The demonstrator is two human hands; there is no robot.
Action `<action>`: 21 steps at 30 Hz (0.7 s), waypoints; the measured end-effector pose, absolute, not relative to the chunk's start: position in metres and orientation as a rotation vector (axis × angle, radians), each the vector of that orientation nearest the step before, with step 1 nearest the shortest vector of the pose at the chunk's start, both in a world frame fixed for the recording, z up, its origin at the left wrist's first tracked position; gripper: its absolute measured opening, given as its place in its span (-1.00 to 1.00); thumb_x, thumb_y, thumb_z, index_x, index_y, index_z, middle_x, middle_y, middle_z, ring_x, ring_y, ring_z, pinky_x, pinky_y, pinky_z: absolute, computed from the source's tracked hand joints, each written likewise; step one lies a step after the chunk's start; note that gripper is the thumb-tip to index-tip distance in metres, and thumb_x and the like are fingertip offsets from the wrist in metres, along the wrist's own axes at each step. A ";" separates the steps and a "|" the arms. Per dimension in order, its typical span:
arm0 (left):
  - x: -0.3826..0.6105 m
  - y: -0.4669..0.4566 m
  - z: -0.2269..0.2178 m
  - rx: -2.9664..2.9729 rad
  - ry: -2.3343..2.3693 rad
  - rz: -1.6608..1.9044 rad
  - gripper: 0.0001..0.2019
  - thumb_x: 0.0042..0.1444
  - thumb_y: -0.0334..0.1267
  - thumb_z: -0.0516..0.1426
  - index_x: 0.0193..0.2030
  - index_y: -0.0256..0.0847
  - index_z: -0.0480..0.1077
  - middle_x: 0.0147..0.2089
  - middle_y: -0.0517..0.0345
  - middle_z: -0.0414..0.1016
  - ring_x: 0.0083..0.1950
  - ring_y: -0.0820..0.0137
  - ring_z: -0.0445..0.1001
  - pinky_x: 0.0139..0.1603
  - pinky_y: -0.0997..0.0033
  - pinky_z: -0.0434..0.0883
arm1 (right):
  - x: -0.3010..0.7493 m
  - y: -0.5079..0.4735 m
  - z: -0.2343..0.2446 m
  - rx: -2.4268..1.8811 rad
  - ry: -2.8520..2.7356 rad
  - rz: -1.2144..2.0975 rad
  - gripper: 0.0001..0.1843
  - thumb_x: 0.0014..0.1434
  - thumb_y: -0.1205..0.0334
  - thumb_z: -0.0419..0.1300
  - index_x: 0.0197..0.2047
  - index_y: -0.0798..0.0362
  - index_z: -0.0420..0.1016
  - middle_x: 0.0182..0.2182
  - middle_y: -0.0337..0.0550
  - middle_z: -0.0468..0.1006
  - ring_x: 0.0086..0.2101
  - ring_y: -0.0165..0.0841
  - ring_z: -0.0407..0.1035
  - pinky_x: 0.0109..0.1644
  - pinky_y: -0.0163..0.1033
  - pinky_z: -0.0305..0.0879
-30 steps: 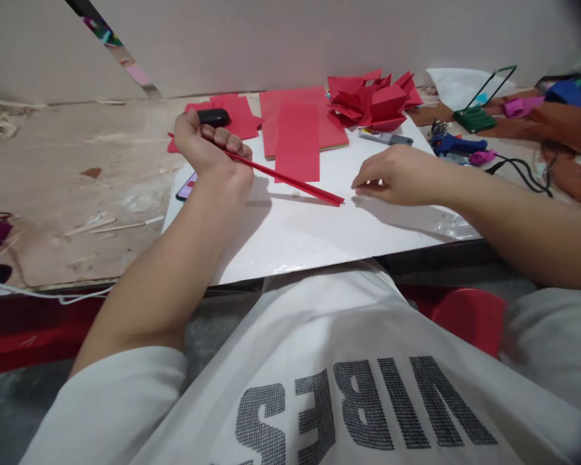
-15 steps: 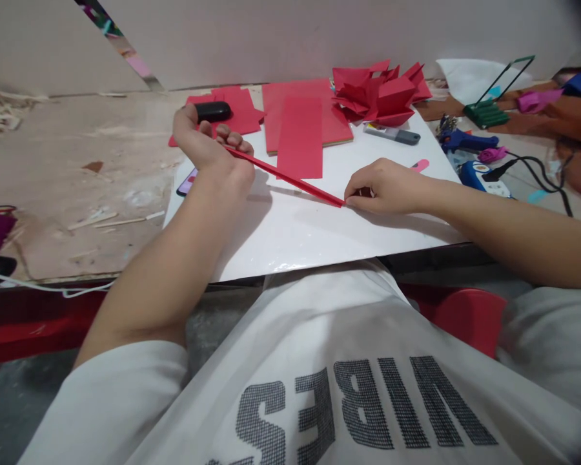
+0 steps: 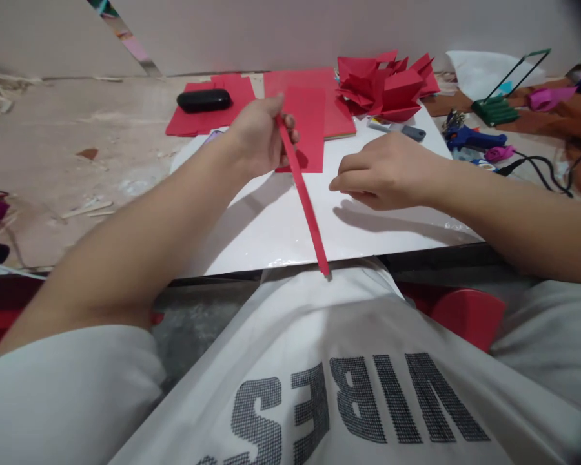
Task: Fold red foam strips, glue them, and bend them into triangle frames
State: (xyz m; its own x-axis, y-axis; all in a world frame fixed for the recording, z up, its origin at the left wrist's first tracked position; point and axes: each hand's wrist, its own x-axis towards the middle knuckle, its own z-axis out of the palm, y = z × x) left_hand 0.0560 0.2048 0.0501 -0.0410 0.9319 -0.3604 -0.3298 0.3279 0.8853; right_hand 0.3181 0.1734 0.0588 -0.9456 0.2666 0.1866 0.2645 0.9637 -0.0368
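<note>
My left hand [image 3: 265, 134] is closed on one end of a long, narrow red paper strip [image 3: 306, 200]. From there the strip slants down toward me, its far end over the front edge of the white board [image 3: 368, 236], by my shirt. My right hand [image 3: 387, 171] hovers over the board to the right of the strip, apart from it. Its fingers are curled together, and nothing shows in them. Behind my left hand, a red paper rectangle [image 3: 312, 119] lies on a stack of larger red sheets [image 3: 341, 123].
Folded red paper pieces [image 3: 392, 90] are heaped at the back right, beside a grey cutter knife [image 3: 413, 133]. A black case [image 3: 203, 100] rests on red paper at the back left. Farther right are a blue glue gun [image 3: 474, 137], a green stand [image 3: 494, 113] and a black cable.
My right hand has let go of the strip's near end. My left hand has moved right with the strip, which has swung to point toward my body.
</note>
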 end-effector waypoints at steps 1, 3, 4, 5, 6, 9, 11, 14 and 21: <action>0.064 0.204 0.050 0.784 1.222 1.068 -0.41 0.65 0.14 0.01 -0.43 -0.11 0.28 -0.44 0.08 0.29 -0.47 0.30 0.36 -0.45 0.29 0.27 | 0.318 0.169 0.058 -0.416 -2.932 0.043 -0.76 0.53 0.20 0.19 0.09 -0.06 0.68 -0.10 -0.13 0.68 -0.23 -0.26 0.49 -0.11 -0.14 0.26; 0.081 0.205 0.054 1.046 1.270 0.915 -0.36 0.71 -0.03 -0.08 -0.51 -0.13 0.29 -0.40 0.04 0.32 -0.43 0.29 0.38 -0.34 0.25 0.31 | 0.319 0.161 0.056 -0.442 -2.956 0.078 -0.77 0.56 0.13 0.19 0.09 -0.07 0.67 -0.10 -0.11 0.66 -0.24 -0.26 0.49 -0.12 -0.12 0.29; 0.089 0.207 0.056 1.126 1.284 0.865 -0.35 0.70 -0.12 -0.04 -0.55 -0.14 0.30 -0.38 0.02 0.34 -0.40 0.29 0.39 -0.30 0.23 0.30 | 0.319 0.156 0.056 -0.443 -2.972 0.079 -0.77 0.58 0.10 0.18 0.09 -0.07 0.66 -0.09 -0.10 0.66 -0.25 -0.27 0.48 -0.13 -0.12 0.31; 0.098 0.209 0.059 1.203 1.299 0.833 -0.34 0.69 -0.14 0.00 -0.58 -0.14 0.30 -0.38 0.01 0.35 -0.39 0.32 0.36 -0.28 0.22 0.26 | 0.319 0.151 0.055 -0.428 -2.990 0.067 -0.76 0.60 0.06 0.18 0.10 -0.07 0.65 -0.09 -0.09 0.66 -0.26 -0.28 0.48 -0.14 -0.11 0.33; 0.107 0.213 0.062 1.371 1.338 0.744 -0.33 0.70 -0.17 -0.01 -0.58 -0.14 0.30 -0.38 0.03 0.38 -0.40 0.36 0.33 -0.26 0.22 0.22 | 0.318 0.146 0.055 -0.392 -3.012 0.045 -0.74 0.62 0.02 0.18 0.11 -0.08 0.64 -0.11 -0.09 0.66 -0.28 -0.28 0.48 -0.16 -0.11 0.35; 0.133 0.227 0.068 1.518 1.325 0.572 -0.43 0.67 -0.21 0.10 -0.50 -0.17 0.42 -0.37 0.07 0.52 -0.37 0.40 0.37 -0.18 0.22 0.19 | 0.314 0.132 0.054 -0.204 -3.067 -0.065 -0.71 0.69 -0.02 0.11 0.12 -0.10 0.62 -0.21 -0.16 0.61 -0.34 -0.32 0.46 -0.19 -0.11 0.41; 0.149 0.231 0.068 1.725 1.298 0.424 -0.52 0.67 -0.08 0.13 -0.36 -0.16 0.48 -0.18 0.10 0.73 -0.30 0.43 0.41 -0.09 0.25 0.27 | 0.310 0.125 0.055 -0.076 -3.087 -0.167 -0.66 0.74 0.03 0.02 0.08 -0.11 0.62 -0.25 -0.21 0.60 -0.36 -0.35 0.45 -0.20 -0.11 0.44; 0.171 0.222 0.063 1.955 1.236 0.272 -0.52 0.70 0.04 0.03 -0.12 -0.21 0.61 0.17 0.04 0.80 -0.12 0.42 0.55 0.09 0.24 0.42 | 0.310 0.123 0.058 0.015 -3.080 -0.342 -0.56 0.77 0.13 -0.06 -0.03 -0.06 0.62 -0.24 -0.20 0.63 -0.34 -0.35 0.48 -0.24 -0.10 0.45; 0.179 0.173 0.087 2.845 1.141 0.104 -0.25 0.54 0.14 -0.03 0.61 -0.41 0.32 0.65 -0.07 0.38 0.67 -0.01 0.33 0.57 -0.12 0.24 | 0.332 0.128 0.057 -0.155 -3.023 -0.229 -0.54 0.76 0.11 -0.01 -0.12 -0.04 0.63 -0.31 -0.26 0.66 -0.38 -0.43 0.40 -0.28 -0.13 0.29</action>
